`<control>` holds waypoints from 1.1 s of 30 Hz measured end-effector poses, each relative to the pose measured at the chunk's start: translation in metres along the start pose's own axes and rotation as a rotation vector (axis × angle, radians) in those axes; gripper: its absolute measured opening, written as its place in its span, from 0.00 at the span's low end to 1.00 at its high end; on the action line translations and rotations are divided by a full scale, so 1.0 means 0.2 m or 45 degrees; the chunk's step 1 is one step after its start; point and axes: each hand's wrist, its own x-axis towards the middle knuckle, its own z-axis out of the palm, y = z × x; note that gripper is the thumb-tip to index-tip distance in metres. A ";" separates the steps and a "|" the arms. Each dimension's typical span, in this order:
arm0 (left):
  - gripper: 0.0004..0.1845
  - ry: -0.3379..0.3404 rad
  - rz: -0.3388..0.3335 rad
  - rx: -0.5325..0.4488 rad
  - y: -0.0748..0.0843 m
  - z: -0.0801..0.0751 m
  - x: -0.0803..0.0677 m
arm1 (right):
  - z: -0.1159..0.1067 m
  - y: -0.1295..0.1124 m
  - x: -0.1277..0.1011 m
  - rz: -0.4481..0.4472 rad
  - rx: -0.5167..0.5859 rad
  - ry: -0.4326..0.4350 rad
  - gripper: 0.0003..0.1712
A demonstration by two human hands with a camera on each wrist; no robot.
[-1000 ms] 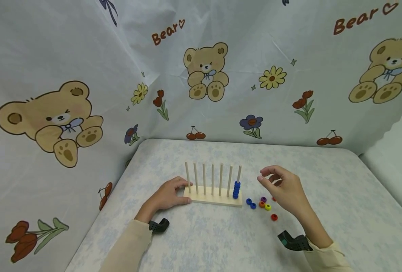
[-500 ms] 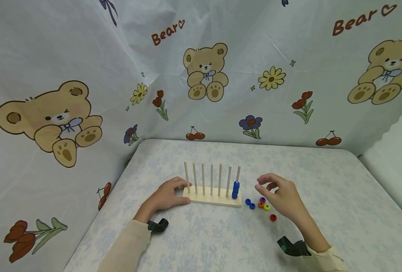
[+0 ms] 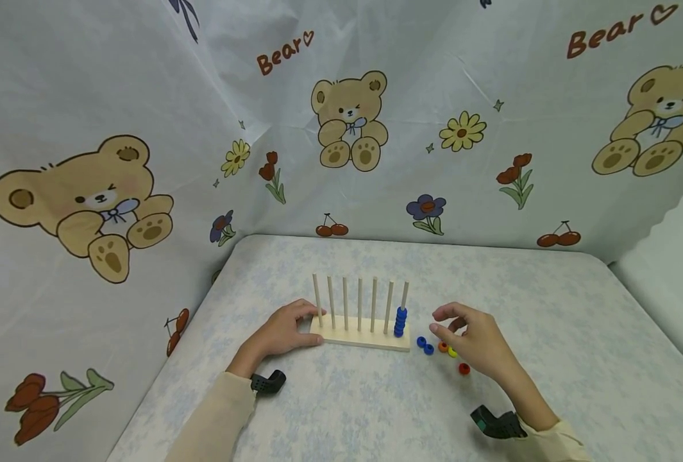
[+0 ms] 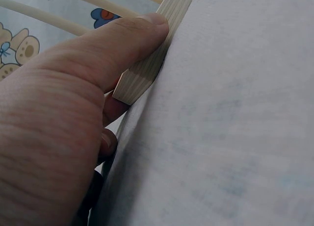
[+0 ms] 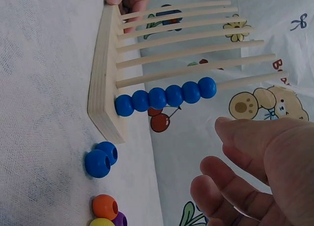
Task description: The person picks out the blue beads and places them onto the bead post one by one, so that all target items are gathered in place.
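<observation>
On the tabletop (image 3: 341, 410), the left hand (image 3: 283, 333) grips the peg rack (image 3: 360, 336) at its end, steadying it. The right hand (image 3: 472, 341) hovers empty, fingers loosely curled, over the loose blue beads (image 3: 425, 346). Likely next: pinching one precisely, then threading the rightmost peg.

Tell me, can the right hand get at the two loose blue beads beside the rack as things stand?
Probably yes. The right hand hovers open just right of the blue beads, which lie bare on the table beside the rack. Nothing sits between them, and the left hand holds the rack's far end.
</observation>
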 end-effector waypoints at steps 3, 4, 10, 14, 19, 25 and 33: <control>0.30 -0.007 0.011 0.010 0.00 0.00 0.00 | 0.01 0.01 -0.01 0.014 0.004 -0.033 0.12; 0.31 -0.010 0.007 0.015 0.00 0.00 0.00 | 0.01 0.02 -0.01 0.016 0.005 -0.044 0.13; 0.31 -0.020 0.000 0.014 0.00 0.00 -0.01 | 0.04 0.05 -0.03 0.030 0.039 -0.094 0.12; 0.31 -0.018 0.028 0.017 0.01 0.00 -0.01 | 0.05 0.06 -0.04 0.020 0.056 -0.109 0.12; 0.31 -0.012 0.034 0.007 0.00 0.00 -0.01 | 0.06 0.06 -0.04 0.038 0.073 -0.137 0.13; 0.31 -0.001 0.033 0.006 -0.01 0.00 0.00 | 0.08 0.08 -0.05 0.047 0.079 -0.152 0.12; 0.32 -0.006 0.036 -0.012 0.01 -0.01 -0.01 | 0.11 0.09 -0.06 0.068 0.014 -0.203 0.12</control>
